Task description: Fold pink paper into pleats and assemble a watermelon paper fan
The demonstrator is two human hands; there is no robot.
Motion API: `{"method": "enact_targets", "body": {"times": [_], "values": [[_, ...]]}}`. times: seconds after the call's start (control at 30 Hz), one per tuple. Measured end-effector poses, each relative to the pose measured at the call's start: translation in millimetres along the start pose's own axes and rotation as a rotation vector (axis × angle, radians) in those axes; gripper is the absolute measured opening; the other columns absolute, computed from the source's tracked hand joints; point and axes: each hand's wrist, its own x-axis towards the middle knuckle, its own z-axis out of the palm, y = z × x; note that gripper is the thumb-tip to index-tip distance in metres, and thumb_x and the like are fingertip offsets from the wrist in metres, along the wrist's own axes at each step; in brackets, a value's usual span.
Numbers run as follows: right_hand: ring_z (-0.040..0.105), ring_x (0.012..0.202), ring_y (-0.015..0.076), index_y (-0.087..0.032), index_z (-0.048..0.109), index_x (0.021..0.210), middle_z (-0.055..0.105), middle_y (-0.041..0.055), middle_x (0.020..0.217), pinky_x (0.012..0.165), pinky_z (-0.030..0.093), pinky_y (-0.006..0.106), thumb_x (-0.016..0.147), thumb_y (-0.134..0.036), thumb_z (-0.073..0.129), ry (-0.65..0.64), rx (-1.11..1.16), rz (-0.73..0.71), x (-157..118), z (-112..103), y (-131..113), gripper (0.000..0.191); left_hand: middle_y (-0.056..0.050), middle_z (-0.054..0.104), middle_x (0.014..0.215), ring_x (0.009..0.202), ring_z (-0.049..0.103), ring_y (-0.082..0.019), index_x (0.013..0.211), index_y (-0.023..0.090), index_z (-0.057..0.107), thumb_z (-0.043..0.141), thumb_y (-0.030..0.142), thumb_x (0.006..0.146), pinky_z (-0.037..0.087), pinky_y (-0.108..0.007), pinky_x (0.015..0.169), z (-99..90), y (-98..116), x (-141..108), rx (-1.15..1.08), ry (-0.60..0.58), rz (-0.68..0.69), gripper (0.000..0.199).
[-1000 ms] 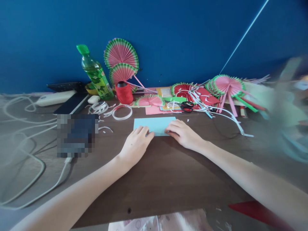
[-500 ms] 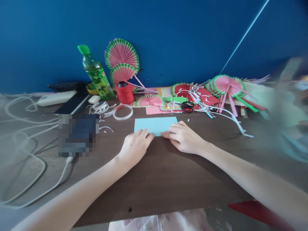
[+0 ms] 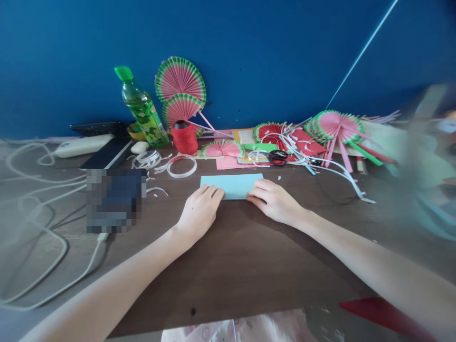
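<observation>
A light blue sheet of paper [image 3: 235, 186] lies on the brown table in front of me, its long near edge between my hands. My left hand [image 3: 203, 203] has its fingers curled closed on the near left corner of the paper. At the near right corner, my right hand [image 3: 272, 199] pinches the edge with thumb and fingers. Both thumbs are partly hidden. Beyond the paper lie black-handled scissors [image 3: 278, 157] and a roll of white tape [image 3: 181, 166].
A green bottle [image 3: 144, 114], a red thread spool [image 3: 184, 137] and pleated paper fans [image 3: 181, 80] stand by the blue wall. White paper strips [image 3: 342, 171] and more fans [image 3: 335, 126] lie at the back right. White cables [image 3: 64, 237] cover the left side.
Both hands have moved apart along the near edge, the right one to the right. The paper's near edge now sits slightly farther from me and shows more between the hands.
</observation>
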Motion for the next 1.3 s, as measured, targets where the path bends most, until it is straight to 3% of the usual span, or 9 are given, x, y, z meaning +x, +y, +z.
{"method": "enact_targets", "body": {"times": [0.23,0.5,0.7,1.17,1.3], "values": [[0.053,0.076,0.0155,-0.016,0.054,0.08,0.055,0.0046,0.079,0.069,0.044,0.027,0.088,-0.017,0.047,-0.031,0.118,0.131,1.6,0.4,0.1,0.01,-0.006,0.059,0.083,0.079,0.052,-0.02,0.081,0.017,0.056,0.041,0.005,0.083,0.043,-0.031,0.065,-2.3,3.4,1.4,0.065,0.04,0.035,0.019],[0.05,0.078,0.0183,-0.016,0.057,0.074,0.057,0.0057,0.08,0.069,0.039,0.032,0.087,-0.021,0.049,-0.024,-0.037,0.079,-0.2,2.9,2.5,0.016,-0.004,0.056,0.08,0.074,0.05,-0.017,0.074,0.016,0.055,0.044,0.008,0.084,0.044,-0.029,0.067,2.6,-1.8,2.6,0.004,0.031,0.045,0.017],[0.051,0.075,0.0172,-0.015,0.059,0.076,0.057,0.0057,0.075,0.07,0.042,0.029,0.087,-0.023,0.05,0.025,0.028,0.024,-0.6,3.2,3.5,0.016,-0.004,0.056,0.075,0.073,0.05,-0.018,0.075,0.015,0.054,0.044,0.008,0.084,0.044,-0.03,0.066,5.4,-2.6,2.7,0.031,0.057,0.052,0.015],[0.049,0.073,0.0175,-0.017,0.062,0.075,0.056,0.0046,0.075,0.067,0.039,0.03,0.088,-0.025,0.048,0.019,-0.129,0.121,1.0,2.6,-0.7,0.02,-0.007,0.055,0.085,0.079,0.05,-0.02,0.081,0.017,0.055,0.04,0.003,0.082,0.045,-0.031,0.066,0.0,3.7,4.9,0.024,-0.024,-0.006,0.021],[0.053,0.072,0.0156,-0.015,0.061,0.077,0.055,0.0045,0.074,0.066,0.042,0.026,0.089,-0.022,0.046,0.001,-0.011,0.12,-1.2,3.1,1.2,0.02,-0.006,0.055,0.084,0.079,0.05,-0.019,0.078,0.016,0.055,0.041,0.009,0.085,0.046,-0.031,0.069,1.5,1.7,4.0,-0.012,-0.028,0.009,0.017]]}}
